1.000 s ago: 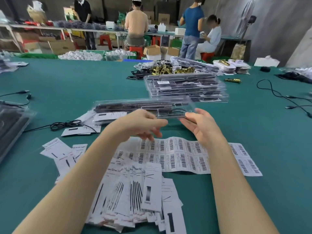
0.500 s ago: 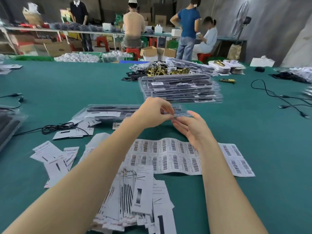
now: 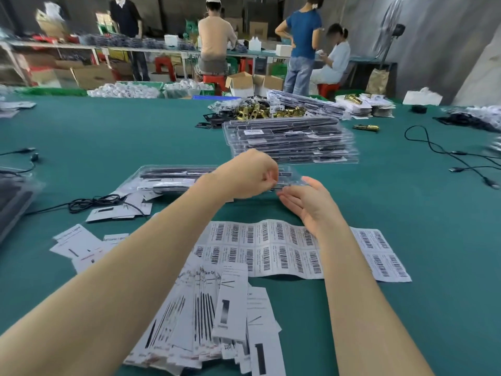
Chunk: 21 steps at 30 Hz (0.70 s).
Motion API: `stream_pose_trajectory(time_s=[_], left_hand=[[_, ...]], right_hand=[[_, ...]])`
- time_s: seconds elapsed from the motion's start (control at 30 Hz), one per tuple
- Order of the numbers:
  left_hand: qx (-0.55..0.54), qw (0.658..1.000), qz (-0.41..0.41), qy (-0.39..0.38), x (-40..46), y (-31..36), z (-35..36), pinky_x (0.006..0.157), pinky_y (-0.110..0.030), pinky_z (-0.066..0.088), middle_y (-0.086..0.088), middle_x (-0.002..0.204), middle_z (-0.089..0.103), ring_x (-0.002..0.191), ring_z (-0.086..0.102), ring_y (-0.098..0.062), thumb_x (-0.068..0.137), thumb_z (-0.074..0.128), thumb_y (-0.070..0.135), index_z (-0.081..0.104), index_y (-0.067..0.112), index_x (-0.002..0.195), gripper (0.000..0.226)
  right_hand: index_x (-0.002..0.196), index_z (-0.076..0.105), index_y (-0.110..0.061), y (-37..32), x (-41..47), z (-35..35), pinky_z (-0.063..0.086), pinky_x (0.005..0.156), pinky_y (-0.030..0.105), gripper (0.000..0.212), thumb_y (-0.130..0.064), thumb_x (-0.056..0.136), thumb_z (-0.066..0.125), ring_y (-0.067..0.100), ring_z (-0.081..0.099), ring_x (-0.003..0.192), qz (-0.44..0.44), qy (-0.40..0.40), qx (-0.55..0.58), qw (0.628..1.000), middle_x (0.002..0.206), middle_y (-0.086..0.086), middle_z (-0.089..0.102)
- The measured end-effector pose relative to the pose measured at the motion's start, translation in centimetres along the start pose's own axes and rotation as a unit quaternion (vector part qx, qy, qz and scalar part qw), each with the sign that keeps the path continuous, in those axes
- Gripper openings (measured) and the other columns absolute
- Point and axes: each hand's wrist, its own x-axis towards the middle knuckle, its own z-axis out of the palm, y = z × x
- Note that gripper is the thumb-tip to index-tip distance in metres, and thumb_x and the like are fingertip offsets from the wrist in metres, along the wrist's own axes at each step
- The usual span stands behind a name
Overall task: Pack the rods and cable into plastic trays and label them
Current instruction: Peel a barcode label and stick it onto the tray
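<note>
Head view, landmark: a clear plastic tray [image 3: 173,177] lay flat on the green table [image 3: 108,137], a little beyond the person's hands; every place below is given from this tray.
Tray contents: dark rods [image 3: 176,173] lay lengthwise inside it, with a white paper insert beside them; whether a cable was inside could not be told.
Left hand [image 3: 248,175]: it was over the tray's right end, fingers curled inward with thumb and fingertips drawn together at the tray's edge. Whether they pinched the plastic, a small label or nothing could not be told.
Right hand [image 3: 309,202]: it was just beyond the tray's right end, palm turned up and to the left, fingers straight and relaxed, holding nothing, the fingertips near the tray's corner.
Barcode label sheet [image 3: 273,251]: it lay flat on the table on the near side of the tray, under the right wrist.
Printed cards [image 3: 217,316]: a loose heap lay nearer the person than the label sheet, between the two forearms.
Black cable [image 3: 92,199]: a coiled cable lay near the tray's left end, partly on some white cards.
Stack of filled trays [image 3: 292,142]: it stood beyond the tray and to its right, well apart from it.
Brass parts [image 3: 260,111]: a pile lay beyond that stack.
Background: four people [image 3: 217,42] were at a long bench far beyond the tray.
</note>
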Motion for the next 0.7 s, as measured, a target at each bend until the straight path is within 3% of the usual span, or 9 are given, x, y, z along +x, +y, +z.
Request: stream_pose_trajectory(time_s=[0.1,0.17,0.27,0.33,0.5,0.7], left_hand=[[0.095,0.995,0.002,0.034,-0.5,0.6,1.4,0.077,-0.035,0.049,0.001,0.11,0.064,0.096,0.062,-0.021,0.1,0.051,0.022,0.068,0.016,0.106,0.019],[0.117,0.992,-0.011,0.054,-0.8,0.7,2.3,0.074,-0.037,0.05,0.0,0.113,0.062,0.095,0.062,-0.024,0.102,0.047,0.023,0.065,0.015,0.11,0.022],[0.136,0.987,-0.017,0.086,-0.9,0.7,3.2,0.073,-0.04,0.051,-0.002,0.113,0.061,0.094,0.062,-0.026,0.103,0.044,0.022,0.062,0.013,0.113,0.022],[0.153,0.983,-0.023,0.1,-0.9,0.6,3.9,0.071,-0.039,0.048,-0.002,0.114,0.06,0.097,0.062,-0.026,0.102,0.044,0.022,0.06,0.014,0.116,0.022],[0.181,0.976,-0.044,0.113,-1.0,0.4,5.5,0.065,-0.035,0.03,0.0,0.115,0.057,0.104,0.058,-0.024,0.1,0.048,0.02,0.056,0.016,0.118,0.02],[0.193,0.972,-0.056,0.12,-1.1,0.8,5.6,0.063,-0.034,0.03,-0.001,0.116,0.056,0.103,0.056,-0.024,0.098,0.049,0.017,0.053,0.015,0.119,0.022]], right_hand=[[0.143,0.033,-0.02,0.2,-0.2,0.6,0.063,0.078,0.032,0.071,0.006,0.085,0.065,0.024,0.075,0.083,-0.017,0.033,-0.061,0.997,0.104,0.017,0.07],[0.129,0.038,-0.031,0.6,-0.6,0.6,0.061,0.084,0.04,0.062,-0.005,0.083,0.069,0.025,0.075,0.083,-0.081,0.073,-0.214,0.971,0.097,0.009,0.07],[0.108,0.057,-0.036,0.8,-1.4,0.1,0.049,0.077,0.033,0.035,-0.024,0.082,0.076,0.022,0.064,0.091,-0.224,0.101,-0.454,0.856,0.108,0.0,0.057],[0.1,0.068,-0.039,0.9,-1.5,-0.4,0.049,0.079,0.032,0.02,-0.029,0.083,0.076,0.017,0.063,0.094,-0.271,0.081,-0.515,0.809,0.122,-0.006,0.053],[0.087,0.077,-0.037,1.0,-1.4,-1.2,0.043,0.08,0.027,0.01,-0.028,0.083,0.075,0.012,0.059,0.107,-0.299,0.098,-0.501,0.806,0.124,-0.011,0.058],[0.094,0.079,-0.04,0.8,-1.6,-1.0,0.036,0.082,0.025,0.018,-0.028,0.085,0.07,0.012,0.055,0.12,-0.249,0.083,-0.546,0.796,0.139,-0.016,0.056]])
